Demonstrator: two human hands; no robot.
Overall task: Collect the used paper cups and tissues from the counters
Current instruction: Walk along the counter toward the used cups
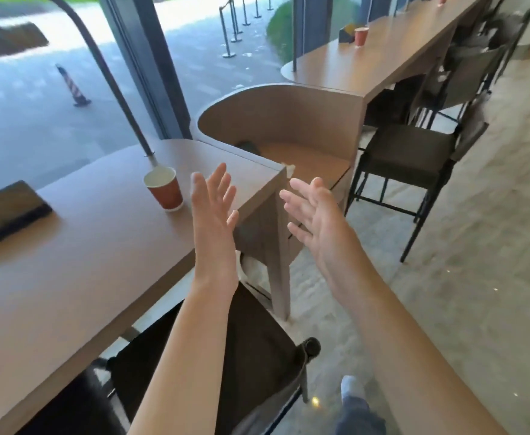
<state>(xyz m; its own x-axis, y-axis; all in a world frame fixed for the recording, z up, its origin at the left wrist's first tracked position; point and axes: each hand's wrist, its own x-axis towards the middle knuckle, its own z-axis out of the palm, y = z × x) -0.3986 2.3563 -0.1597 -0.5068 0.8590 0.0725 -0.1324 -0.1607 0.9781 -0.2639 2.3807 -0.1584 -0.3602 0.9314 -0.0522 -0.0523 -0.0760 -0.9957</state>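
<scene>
Left grip: my left hand is released, fingers straight, grasping nothing; it hovers at frame centre over the near counter, just right of the nearest cup.
Right grip: my right hand is released too, fingers spread, empty, off the counter's corner, right of centre.
Near chair: one dark chair stands below my forearms at the lower centre.
Nearest cup: one red paper cup stands upright on the near counter, left of centre, near its far edge.
Dark pad: one flat dark item lies on the same counter at the left edge; I cannot tell what it is.
Tissue: a small white scrap shows at the counter's far corner, possibly a tissue; too small to confirm.
Far cup: a second red cup stands on the far counter, upper right. A third reddish object at the top edge may be another cup; it is cropped.
Count: two cups certain, one possible; one possible tissue.
Progress: nothing collected, judging by both empty grips; every visible cup remains on a counter.
Next step: the nearest cup is the likely first pick.
</scene>
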